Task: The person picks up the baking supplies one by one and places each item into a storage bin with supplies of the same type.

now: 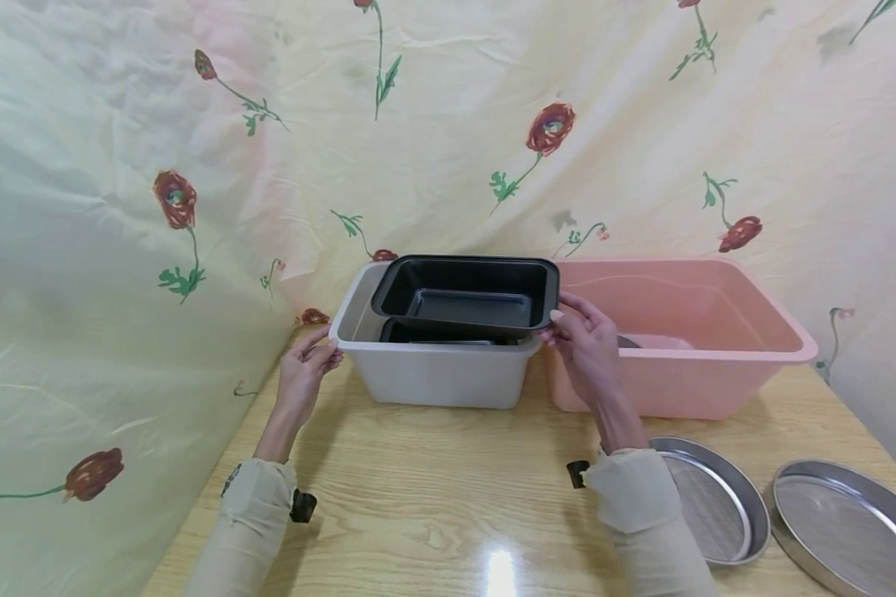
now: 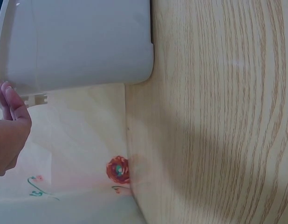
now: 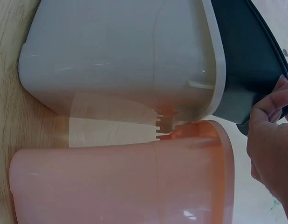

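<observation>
A black loaf pan [image 1: 470,308] is over the mouth of a white plastic bin [image 1: 440,377], partly above its rim. My right hand [image 1: 586,348] pinches the pan's right edge between thumb and fingers; the right wrist view shows the pan's dark side [image 3: 249,60] rising past the bin's rim. Below it, inside the bin, part of another black item [image 1: 394,332] shows, mostly hidden. At the bin's front left corner, my left hand [image 1: 302,377] holds the rim with thumb and fingers, which the left wrist view also shows at the bin's wall [image 2: 88,46].
Right beside the white bin stands a pink bin [image 1: 687,385] with a metal item [image 1: 627,342] partly visible inside. Two round metal pans, one nearer [image 1: 705,506] and one farther right [image 1: 851,522], lie on the wooden table [image 1: 418,497]. Flowered cloth [image 1: 433,149] hangs behind and at the sides.
</observation>
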`<state>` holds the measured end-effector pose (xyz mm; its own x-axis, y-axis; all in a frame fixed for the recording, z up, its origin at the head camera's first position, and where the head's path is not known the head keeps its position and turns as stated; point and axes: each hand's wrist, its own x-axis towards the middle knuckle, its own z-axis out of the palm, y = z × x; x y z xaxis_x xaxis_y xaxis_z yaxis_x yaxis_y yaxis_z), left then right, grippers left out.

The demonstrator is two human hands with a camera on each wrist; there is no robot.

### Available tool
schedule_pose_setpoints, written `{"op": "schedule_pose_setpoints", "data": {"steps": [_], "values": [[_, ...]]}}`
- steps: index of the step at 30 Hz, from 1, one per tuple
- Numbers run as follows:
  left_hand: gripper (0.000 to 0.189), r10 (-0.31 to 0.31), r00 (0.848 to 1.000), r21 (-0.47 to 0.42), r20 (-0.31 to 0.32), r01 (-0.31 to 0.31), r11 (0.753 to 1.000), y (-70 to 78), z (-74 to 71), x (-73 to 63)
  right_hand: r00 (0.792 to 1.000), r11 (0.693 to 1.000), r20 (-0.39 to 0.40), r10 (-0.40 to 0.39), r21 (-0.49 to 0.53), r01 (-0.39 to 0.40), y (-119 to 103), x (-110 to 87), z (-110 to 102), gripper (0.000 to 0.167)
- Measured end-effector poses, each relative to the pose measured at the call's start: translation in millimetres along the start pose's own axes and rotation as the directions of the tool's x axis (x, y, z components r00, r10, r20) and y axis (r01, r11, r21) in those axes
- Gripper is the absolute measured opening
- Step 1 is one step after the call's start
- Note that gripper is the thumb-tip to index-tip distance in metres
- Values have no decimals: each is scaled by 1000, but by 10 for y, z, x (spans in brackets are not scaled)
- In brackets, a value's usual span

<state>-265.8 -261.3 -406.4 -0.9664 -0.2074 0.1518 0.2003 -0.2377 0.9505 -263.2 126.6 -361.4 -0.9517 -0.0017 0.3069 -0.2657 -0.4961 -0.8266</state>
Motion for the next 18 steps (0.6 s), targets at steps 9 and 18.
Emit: {"op": "schedule_pose_setpoints", "data": {"steps": [9, 18], "values": [[43, 8, 1000, 1, 9, -8, 1000, 13, 10, -6, 1000, 998, -6, 17, -54, -17, 62, 68, 57, 29], [42, 11, 1000, 5, 4, -11, 1000, 0, 5, -2, 1000, 984, 29, 6, -176, -1, 128, 131, 100, 37]]}}
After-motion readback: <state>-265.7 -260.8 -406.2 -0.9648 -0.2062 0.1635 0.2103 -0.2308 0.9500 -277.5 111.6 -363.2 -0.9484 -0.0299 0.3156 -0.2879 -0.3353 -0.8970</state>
